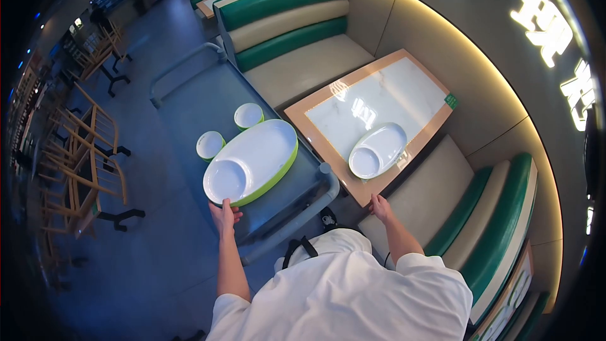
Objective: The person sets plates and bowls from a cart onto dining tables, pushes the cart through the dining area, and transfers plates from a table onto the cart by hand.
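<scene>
My left hand (pixel 225 218) is at the near end of a stack of large oval plates (pixel 271 151), white inside and lime green outside. One fingertip meets the rim, while the other fingers are spread below it. The stack lies on a grey cart (pixel 189 104), beside two small white-and-green bowls or bowl stacks, one nearer (pixel 210 144) and one farther (pixel 249 115). At the corner of the marble-topped table (pixel 413 88), my right hand (pixel 380 207) has its fingers curled together, with nothing visible in them. A single oval plate (pixel 388 142) with a round section rests on that table.
Green-and-beige booth benches stand on both sides of the table, one behind (pixel 290 22) and one at the right (pixel 499 227). The cart has a raised tubular handle (pixel 325 192) at its near end. Wooden chairs (pixel 95 120) line the left, across the dark floor (pixel 164 240).
</scene>
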Demonstrator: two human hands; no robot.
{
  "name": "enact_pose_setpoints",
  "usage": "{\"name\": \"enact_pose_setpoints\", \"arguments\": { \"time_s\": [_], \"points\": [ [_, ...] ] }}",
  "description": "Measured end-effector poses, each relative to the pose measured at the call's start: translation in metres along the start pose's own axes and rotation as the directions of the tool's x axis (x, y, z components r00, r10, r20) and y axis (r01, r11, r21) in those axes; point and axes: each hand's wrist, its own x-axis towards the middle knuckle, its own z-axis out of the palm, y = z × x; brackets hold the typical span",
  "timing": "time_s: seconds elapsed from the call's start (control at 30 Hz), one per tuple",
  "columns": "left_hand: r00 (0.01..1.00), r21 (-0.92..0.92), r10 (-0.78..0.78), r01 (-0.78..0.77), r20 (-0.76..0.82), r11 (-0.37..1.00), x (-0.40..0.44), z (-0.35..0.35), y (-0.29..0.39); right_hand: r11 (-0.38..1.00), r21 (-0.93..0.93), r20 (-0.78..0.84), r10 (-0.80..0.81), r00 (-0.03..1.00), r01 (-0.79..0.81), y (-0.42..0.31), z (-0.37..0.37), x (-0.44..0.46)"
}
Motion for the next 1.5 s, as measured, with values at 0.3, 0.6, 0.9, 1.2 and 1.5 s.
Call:
{"name": "enact_pose_setpoints", "arguments": {
  "time_s": [0.3,0.6,0.9,1.2,1.5],
  "points": [
    [0.987,0.145,0.157,-0.158,0.021,0.977,-0.004,-0.023,0.021,0.975,0.221,0.058,-0.044,0.997,0.03,-0.026,0.013,-0.039],
    [0.971,-0.033,0.238,-0.238,0.004,0.971,-0.03,-0.037,0.029,0.835,0.341,0.074,-0.481,0.873,0.431,-0.232,0.016,-0.079],
    [0.998,-0.405,0.068,-0.059,0.007,0.912,-0.063,-0.042,0.005,0.736,0.453,0.418,-0.673,0.61,0.502,-0.305,0.038,-0.139],
    [0.994,-0.568,0.053,0.009,0.092,0.823,-0.162,0.071,0.033,0.703,0.626,0.451,-0.68,0.579,0.338,-0.298,0.055,-0.165],
    [0.913,-0.37,0.199,-0.058,0.356,0.927,-0.194,0.176,0.013,0.635,0.733,0.141,-0.494,0.858,0.245,-0.26,0.011,-0.124]
  ]
}}
